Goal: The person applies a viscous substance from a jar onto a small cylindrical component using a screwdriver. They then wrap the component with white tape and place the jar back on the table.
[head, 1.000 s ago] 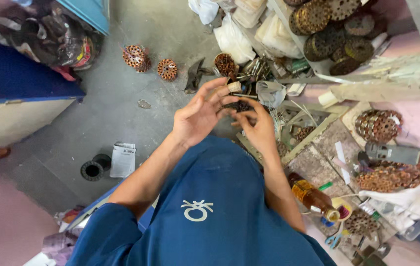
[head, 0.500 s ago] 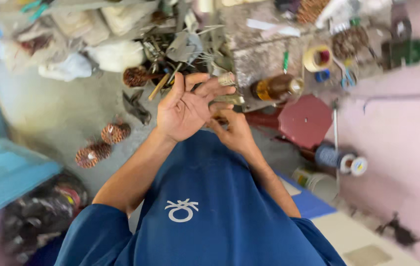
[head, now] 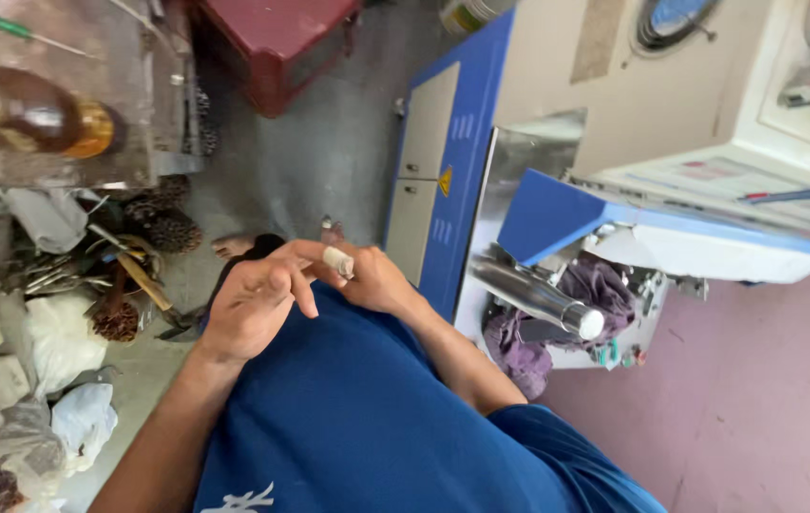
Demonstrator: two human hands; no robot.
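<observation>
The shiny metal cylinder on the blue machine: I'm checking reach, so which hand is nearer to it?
Right. The right hand lies closest to the metal cylinder, across a strip of blue cabinet; the left hand sits farther off, beyond the right.

A workshop: concrete floor (head: 329,161), blue-and-cream machine (head: 614,123), scattered copper coils (head: 172,228) (motor windings, seemingly).

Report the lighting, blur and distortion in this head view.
Head view: soft, even daylight with no harsh shadows; a bright glint on the metal cylinder; left hand and right hand fairly sharp, amber bottle at the edge softer; wide-angle lens tilts and stretches the blue cabinet.
</observation>
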